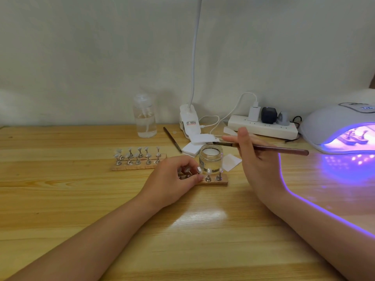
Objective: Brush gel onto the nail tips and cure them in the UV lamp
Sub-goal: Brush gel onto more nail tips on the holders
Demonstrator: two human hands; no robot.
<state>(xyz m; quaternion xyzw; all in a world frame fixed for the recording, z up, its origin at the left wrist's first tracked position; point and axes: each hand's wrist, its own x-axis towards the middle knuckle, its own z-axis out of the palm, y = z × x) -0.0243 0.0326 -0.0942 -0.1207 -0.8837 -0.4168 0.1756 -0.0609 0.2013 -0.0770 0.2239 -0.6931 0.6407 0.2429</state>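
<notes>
Short wooden strip [215, 181] near table centre, flat rectangular block carrying small metal stands with glossy pale nail tips [209, 170] on top; two stands clear at its right end, the rest partly hidden. Left hand [172, 179] rests on the strip's left end, fingers curled round the block and over the stands there, gripping it. Right hand [255, 157] just right of it, raised, pinching a slim dark reddish-brown brush [263, 147] between thumb and fingers; handle lies roughly horizontal, tapered bristle end pointing left above the jar. Small round clear glass jar [211, 157], lid off, whitish gel inside, sits just behind the strip. Second, longer wooden strip [140, 166] to the left holds two rows of the same metal stands with tips. UV lamp [341, 126] at far right, smooth white dome, lit violet inside, another strip of stands in its mouth; purple glow spills on the table [81, 199], light wood with visible grain. Behind: white square pads [194, 146], thin dark stick [172, 141], clear plastic pump bottle [145, 116], white clip lamp base [189, 120], white power strip [261, 126] with plugs.
</notes>
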